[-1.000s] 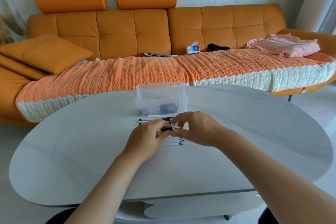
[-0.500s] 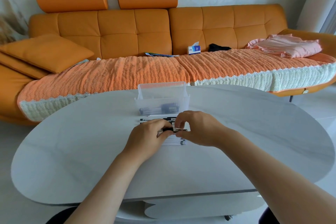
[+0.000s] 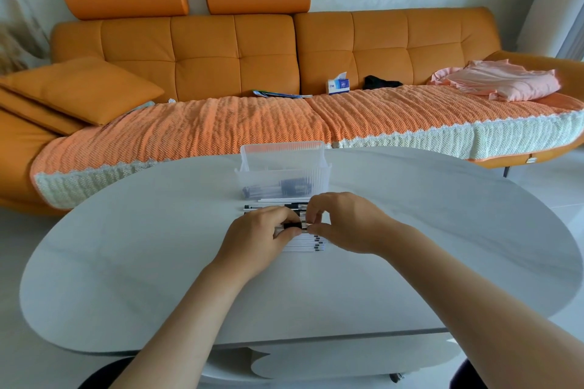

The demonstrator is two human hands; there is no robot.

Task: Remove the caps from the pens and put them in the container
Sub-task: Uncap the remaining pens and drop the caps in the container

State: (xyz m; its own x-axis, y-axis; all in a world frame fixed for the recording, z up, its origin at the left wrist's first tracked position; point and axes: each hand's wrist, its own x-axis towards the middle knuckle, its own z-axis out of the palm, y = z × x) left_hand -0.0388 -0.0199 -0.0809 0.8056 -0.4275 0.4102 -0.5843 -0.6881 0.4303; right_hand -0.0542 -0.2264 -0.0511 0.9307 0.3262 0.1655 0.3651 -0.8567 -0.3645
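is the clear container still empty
No, the clear container on the table already has several dark pens or pen parts lying in its bottom, visible through its ribbed front wall.

The pale grey oval table top point(image 3: 126, 262) lies bare on its left and right stretches and along its near edge, so a hand can pass freely there. Its middle is crowded. A clear ribbed plastic container point(image 3: 282, 172) stands toward the far edge, open at the top, with dark pens lying in its bottom. Just in front of it a row of white pens with black ends point(image 3: 303, 246) lies side by side on the table, leaving almost no gap to the container's front wall. The left hand point(image 3: 257, 240) and right hand point(image 3: 347, 224) meet over this row, covering most of it.
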